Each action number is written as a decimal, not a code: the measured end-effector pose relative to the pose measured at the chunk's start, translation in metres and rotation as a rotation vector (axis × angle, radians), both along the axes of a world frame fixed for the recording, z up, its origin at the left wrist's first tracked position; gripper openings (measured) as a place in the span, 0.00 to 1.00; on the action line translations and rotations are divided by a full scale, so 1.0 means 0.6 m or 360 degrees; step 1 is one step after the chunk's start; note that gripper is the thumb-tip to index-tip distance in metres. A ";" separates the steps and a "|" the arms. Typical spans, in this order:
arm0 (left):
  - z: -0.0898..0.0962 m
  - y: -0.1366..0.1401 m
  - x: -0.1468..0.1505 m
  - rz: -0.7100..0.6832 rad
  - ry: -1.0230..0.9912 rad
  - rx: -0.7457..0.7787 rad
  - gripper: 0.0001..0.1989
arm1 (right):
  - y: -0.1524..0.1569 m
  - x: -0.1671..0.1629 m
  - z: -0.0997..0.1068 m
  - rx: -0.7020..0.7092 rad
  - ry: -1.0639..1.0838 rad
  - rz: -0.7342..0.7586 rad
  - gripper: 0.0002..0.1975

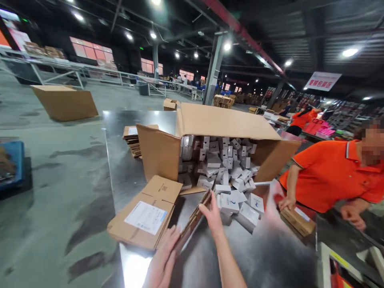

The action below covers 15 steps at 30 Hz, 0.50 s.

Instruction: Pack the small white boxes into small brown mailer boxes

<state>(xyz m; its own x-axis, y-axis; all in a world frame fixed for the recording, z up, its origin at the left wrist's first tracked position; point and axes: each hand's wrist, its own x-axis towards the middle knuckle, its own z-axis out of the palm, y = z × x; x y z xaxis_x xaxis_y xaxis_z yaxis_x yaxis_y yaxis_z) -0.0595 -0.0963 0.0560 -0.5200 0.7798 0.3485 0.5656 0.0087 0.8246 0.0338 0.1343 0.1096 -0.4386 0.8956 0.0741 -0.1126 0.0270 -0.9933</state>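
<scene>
A flattened cardboard box (192,224) stands on its edge, slanted, between my two hands over the metal table. My right hand (213,218) grips its upper end, thumb on the near face. At its lower end, my left hand (163,256) presses against it with fingers fairly straight. Left of it lies a stack of flattened cardboard boxes (162,188) with a white label (146,217) on top. Behind my hands, a large open carton (225,120) lies on its side, filled with small white boxes (213,160). Several white boxes (249,214) have spilled onto the table.
A co-worker in an orange shirt (336,172) stands at the right, one hand on a small brown box (298,220). Another cardboard stack (132,142) sits at the metal table's (120,172) far left. On the floor are a carton (66,104) and a blue bin (19,164).
</scene>
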 end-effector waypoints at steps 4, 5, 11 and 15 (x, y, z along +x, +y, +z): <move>-0.037 0.002 -0.028 0.0246 0.0277 0.0091 0.34 | -0.017 -0.050 -0.049 -0.0128 -0.0122 0.0036 0.62; -0.035 -0.003 -0.031 0.0284 0.0259 0.0103 0.35 | -0.027 -0.047 -0.057 -0.0137 -0.0138 0.0027 0.61; 0.017 -0.023 0.016 0.0127 -0.0706 -0.0055 0.27 | -0.088 0.103 -0.040 0.0012 -0.0129 -0.0267 0.44; 0.033 0.022 0.065 -0.0200 -0.0930 -0.0157 0.29 | -0.132 0.245 -0.029 0.0084 -0.0110 -0.0660 0.38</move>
